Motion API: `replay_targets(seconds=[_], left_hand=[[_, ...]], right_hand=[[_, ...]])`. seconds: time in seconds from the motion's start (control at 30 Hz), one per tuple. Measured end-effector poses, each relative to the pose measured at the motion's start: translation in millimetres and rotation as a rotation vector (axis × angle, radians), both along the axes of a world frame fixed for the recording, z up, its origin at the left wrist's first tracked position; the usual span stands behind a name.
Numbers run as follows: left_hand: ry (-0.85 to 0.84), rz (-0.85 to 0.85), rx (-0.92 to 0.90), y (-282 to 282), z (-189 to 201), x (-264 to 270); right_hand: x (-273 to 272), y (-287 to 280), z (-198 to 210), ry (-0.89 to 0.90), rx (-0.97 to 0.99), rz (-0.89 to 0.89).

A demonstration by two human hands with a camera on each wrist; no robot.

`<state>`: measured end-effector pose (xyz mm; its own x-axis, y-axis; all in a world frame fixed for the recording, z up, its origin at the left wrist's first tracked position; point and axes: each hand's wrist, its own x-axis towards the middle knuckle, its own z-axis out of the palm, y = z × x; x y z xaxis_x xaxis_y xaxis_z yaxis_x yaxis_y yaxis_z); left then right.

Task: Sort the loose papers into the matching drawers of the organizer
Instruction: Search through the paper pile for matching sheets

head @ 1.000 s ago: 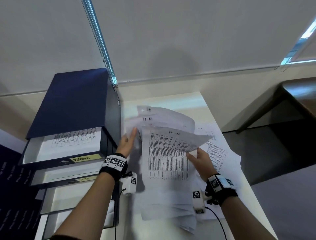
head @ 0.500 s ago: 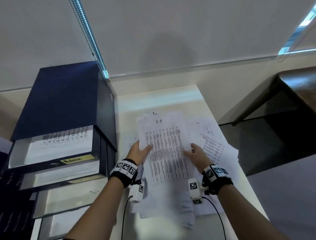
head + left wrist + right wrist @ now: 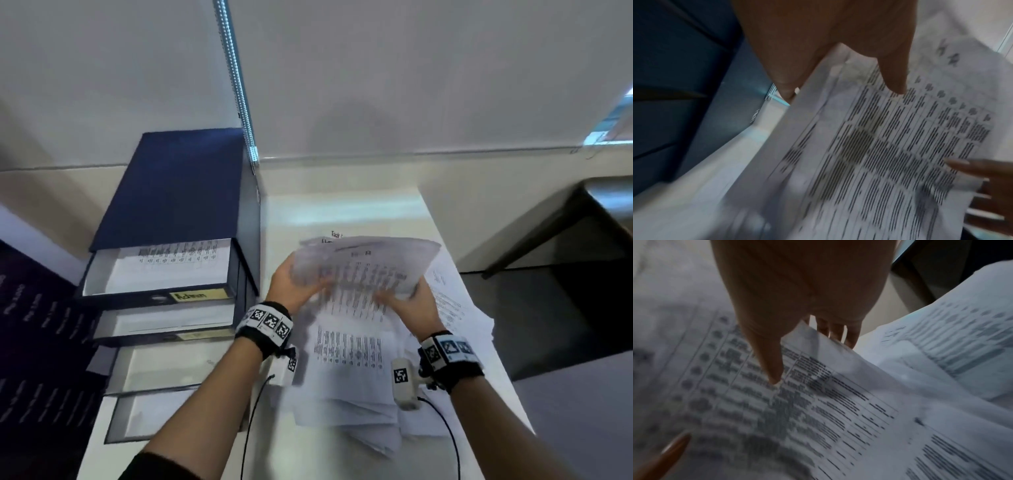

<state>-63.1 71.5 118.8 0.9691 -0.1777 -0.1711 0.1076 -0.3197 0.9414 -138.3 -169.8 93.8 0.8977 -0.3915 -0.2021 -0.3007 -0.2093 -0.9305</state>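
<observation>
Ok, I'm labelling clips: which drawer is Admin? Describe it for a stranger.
Find the dark blue organizer left of the paper pile. Its top drawer is pulled out, holding a printed table sheet. Only it shows a readable yellow label, handwritten Admin.

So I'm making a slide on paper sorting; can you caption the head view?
Both hands, left hand and right hand, lift a printed sheet off the paper pile beside the drawer organizer.
</observation>
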Motion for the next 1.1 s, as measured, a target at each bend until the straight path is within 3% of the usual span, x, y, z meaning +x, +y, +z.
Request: replay_targets(seconds=[0.1,0.23,0.37,0.5,0.6,0.7,0.8,0.87,0.97,1.1], left_hand=[[-0.053,-0.017,0.070,-1.4,-3.2,-6.9],[-0.126,0.108,-0.066,15.1,49.5,-19.7],[-0.310,0.185,-0.082,73.8,104.0,-28.8],[-0.287,0.321,-0.124,149.5,135.6,-40.4],[-0.223,0.443,-0.096,202.0,127.7,-58.4],[-0.026,0.500,-0.165,252.6,94.8,-87.4],[0.148,0.396,-0.167,294.0,61.0,-118.0],[0.205,0.325,-0.109,304.2,58.1,-138.4],[0.309,0.289,-0.042,321.6,46.3,-162.1],[0.378,0.295,-0.078,328.9,37.6,-174.8]], right_hand=[[2.3,13.5,2.9,-0.012,-0.082,0.014],[13.8,38.9,56.0,-0.140,-0.195,0.114],[14.8,72.0,121.3,-0.343,-0.110,0.243],[5.8,131.1,147.2,-0.386,-0.042,0.427],[-8.7,187.9,132.1,-0.344,0.020,0.541],[-28.0,233.8,108.2,-0.252,-0.049,0.647],[-51.6,264.7,82.9,-0.012,-0.035,0.834],[-63.3,276.3,68.9,0.116,0.036,0.900],[-70.1,287.6,58.3,0.216,0.130,0.839],[-60.6,288.8,57.6,0.319,0.460,0.553]])
